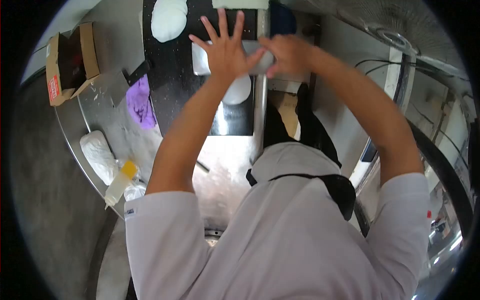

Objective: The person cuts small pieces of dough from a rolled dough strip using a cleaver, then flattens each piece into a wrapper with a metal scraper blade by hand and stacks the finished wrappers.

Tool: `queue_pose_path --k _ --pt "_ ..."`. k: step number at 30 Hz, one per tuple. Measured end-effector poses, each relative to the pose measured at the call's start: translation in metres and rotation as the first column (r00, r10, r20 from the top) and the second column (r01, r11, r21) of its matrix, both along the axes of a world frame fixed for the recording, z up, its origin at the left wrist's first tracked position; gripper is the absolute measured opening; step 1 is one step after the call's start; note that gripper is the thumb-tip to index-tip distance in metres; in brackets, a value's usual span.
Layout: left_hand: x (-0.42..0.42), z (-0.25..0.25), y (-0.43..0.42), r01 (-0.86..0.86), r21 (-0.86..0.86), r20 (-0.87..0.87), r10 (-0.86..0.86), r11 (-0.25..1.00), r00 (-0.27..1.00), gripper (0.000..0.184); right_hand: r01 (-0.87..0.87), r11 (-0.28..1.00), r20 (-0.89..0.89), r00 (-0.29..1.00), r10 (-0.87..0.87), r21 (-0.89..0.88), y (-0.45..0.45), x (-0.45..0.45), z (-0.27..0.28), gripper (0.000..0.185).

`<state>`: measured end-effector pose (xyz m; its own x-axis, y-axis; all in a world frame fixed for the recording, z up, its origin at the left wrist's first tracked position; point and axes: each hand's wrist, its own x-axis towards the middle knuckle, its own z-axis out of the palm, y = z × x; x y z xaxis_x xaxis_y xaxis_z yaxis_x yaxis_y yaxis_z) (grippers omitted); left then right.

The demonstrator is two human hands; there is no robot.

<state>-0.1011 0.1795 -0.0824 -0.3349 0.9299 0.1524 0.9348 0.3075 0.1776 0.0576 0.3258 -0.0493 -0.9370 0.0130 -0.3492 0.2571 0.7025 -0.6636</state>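
My left hand (227, 52) is spread flat, palm down, over a wide, flat metal blade (201, 59) on the black board (172, 95). My right hand (291, 54), smeared by motion, has its fingers curled at the right end of this blade, by the board's edge; its exact grip is partly blurred. A smooth white round of dough (237, 91) lies just below my left wrist, partly covered by it. Farther up the board sits a larger white lump of dough (169, 20).
Left of the board are a purple cloth (141, 104), a black-handled cleaver (137, 73) and an open cardboard box (75, 65). Nearer me lie a white plastic-wrapped bundle (99, 155) and a yellow-capped squeeze bottle (120, 185). A pale block (240, 4) shows at the top.
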Motion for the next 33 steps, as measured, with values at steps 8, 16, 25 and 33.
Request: queue_pose_path --k 8,16,25,33 --pt "-0.015 0.002 -0.035 0.210 -0.053 0.062 -0.207 0.976 0.976 0.109 -0.004 0.999 -0.140 0.990 -0.002 -0.039 -0.041 0.015 -0.017 0.081" --pt "-0.046 0.034 0.023 0.354 -0.059 0.036 -0.352 0.933 0.935 0.111 0.264 0.964 -0.019 0.964 -0.264 0.027 -0.035 -0.005 0.003 0.092" --pt "-0.031 0.055 0.029 0.212 -0.208 -0.081 -0.233 0.955 0.969 0.116 0.365 0.931 -0.071 0.929 -0.363 0.008 -0.030 0.002 0.005 0.069" --pt "-0.053 0.058 -0.054 0.647 -0.027 0.284 -0.615 0.762 0.736 0.086 0.551 0.829 -0.155 0.814 -0.559 -0.094 -0.053 0.028 -0.048 0.051"
